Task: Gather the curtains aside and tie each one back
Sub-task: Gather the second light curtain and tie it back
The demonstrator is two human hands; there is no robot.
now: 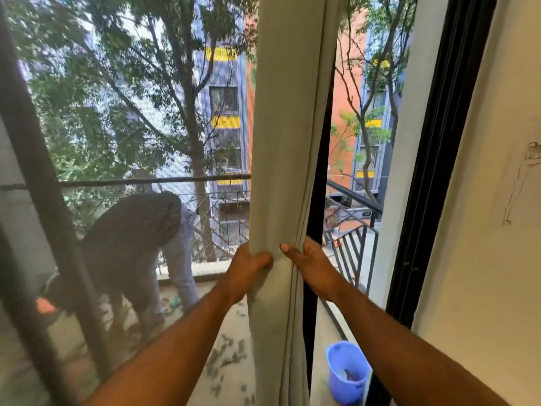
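- Curtain [288,142] fabric hangs bunched into one narrow pale column in front of the glass, and both hands clasp it at the same height, which suggests the gathering step is nearly done and the cloth is being squeezed tight before tying.
- Left hand [247,266] closes its grip on the column's left edge, thumb in front and fingers wrapped behind, so the folds cannot spread back that way.
- Right hand [310,259] closes its grip on the right edge, just beside the other hand, thumb pressing the front of the seam; the two grips pinch the bundle between them.
- Above the grips the fabric runs straight up out of view; below them it falls loose past the forearms.
- Just right of the grips stands the dark door frame [439,159], and beyond it the cream wall [483,259], where a small fitting [534,152] with a thin cord hangs; it may be the tie-back, though I cannot tell for sure.
- No tie is in either hand, so my guess is one hand must let go to fetch it while the other keeps the bundle.
- Below and right of the grips a blue bucket [347,367] sits on the balcony floor.
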